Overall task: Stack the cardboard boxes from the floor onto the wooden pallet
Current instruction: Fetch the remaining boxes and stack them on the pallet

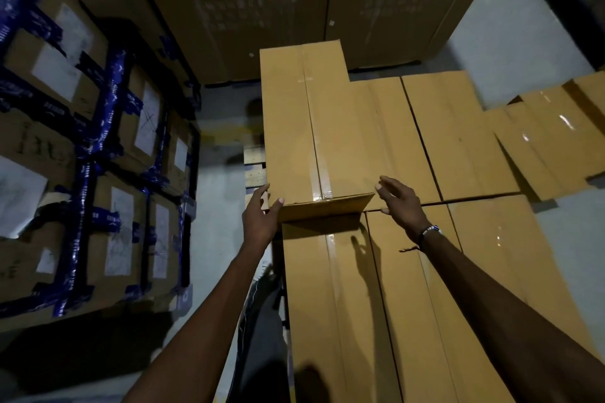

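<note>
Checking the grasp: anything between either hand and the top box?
Nothing visible. The left hand already touches the top box at its near left corner; the right hand hovers open by the near right corner.

Blue-taped labelled cartons [98,147] beside tall printed cartons [294,0]
</note>
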`<state>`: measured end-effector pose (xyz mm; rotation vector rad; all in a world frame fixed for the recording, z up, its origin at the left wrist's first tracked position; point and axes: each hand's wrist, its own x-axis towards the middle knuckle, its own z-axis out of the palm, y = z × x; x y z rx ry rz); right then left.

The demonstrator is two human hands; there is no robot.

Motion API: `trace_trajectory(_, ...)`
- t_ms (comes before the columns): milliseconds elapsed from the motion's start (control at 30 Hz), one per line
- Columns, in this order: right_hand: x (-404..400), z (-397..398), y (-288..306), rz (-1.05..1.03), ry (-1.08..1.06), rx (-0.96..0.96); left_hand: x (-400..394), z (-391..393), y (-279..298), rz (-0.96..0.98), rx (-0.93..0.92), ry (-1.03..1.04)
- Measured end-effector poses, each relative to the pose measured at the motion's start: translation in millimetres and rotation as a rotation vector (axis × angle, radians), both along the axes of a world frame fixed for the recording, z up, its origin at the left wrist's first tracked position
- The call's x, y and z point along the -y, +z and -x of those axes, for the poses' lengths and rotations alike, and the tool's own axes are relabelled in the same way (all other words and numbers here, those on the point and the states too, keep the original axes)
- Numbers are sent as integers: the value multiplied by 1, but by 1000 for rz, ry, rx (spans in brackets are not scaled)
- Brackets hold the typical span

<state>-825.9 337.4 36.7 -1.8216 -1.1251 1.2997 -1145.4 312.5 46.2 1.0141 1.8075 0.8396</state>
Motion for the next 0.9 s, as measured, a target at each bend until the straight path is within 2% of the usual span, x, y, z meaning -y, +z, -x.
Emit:
trace_trajectory(200,56,-8,60,-90,20,-48,59,-13,55,-105,15,-17)
trace_trajectory(533,197,-31,161,-280,12,-159,212,-34,154,-307,39,26)
trace_trajectory(900,339,-45,196,-313,-69,-239,328,-47,188,-347,88,18)
